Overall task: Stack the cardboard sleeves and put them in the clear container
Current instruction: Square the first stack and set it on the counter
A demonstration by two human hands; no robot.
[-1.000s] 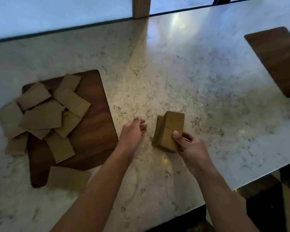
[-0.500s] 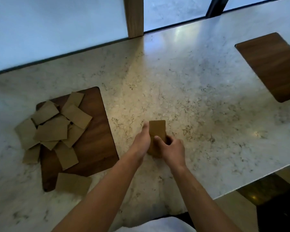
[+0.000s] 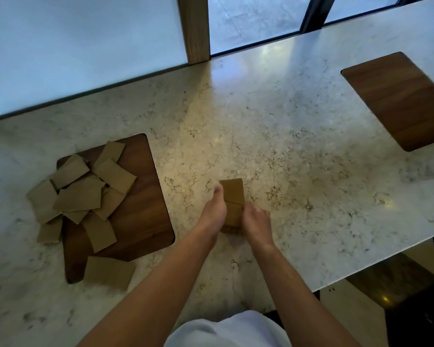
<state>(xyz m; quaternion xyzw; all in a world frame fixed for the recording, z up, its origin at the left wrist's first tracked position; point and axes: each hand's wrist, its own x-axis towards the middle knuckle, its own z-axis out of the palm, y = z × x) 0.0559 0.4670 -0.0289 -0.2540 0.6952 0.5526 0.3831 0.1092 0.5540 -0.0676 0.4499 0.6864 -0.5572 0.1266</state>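
A stack of brown cardboard sleeves [image 3: 233, 196] stands on edge on the marble counter in front of me. My left hand [image 3: 214, 214] presses against its left side and my right hand [image 3: 257, 222] against its right side, so both hands squeeze the stack between them. A loose pile of several more cardboard sleeves [image 3: 82, 191] lies spread over the left wooden board [image 3: 143, 214], and one single sleeve [image 3: 109, 272] lies at the board's near corner. No clear container is in view.
A second wooden board [image 3: 398, 101] lies at the far right of the marble counter [image 3: 286, 136]. A wooden post [image 3: 194, 28] and window glass stand behind the counter. The counter's near edge runs along the lower right.
My left hand has come in from the left and joined the right hand on the stack, which now stands squared between both hands. The camera view has risen and tilted.
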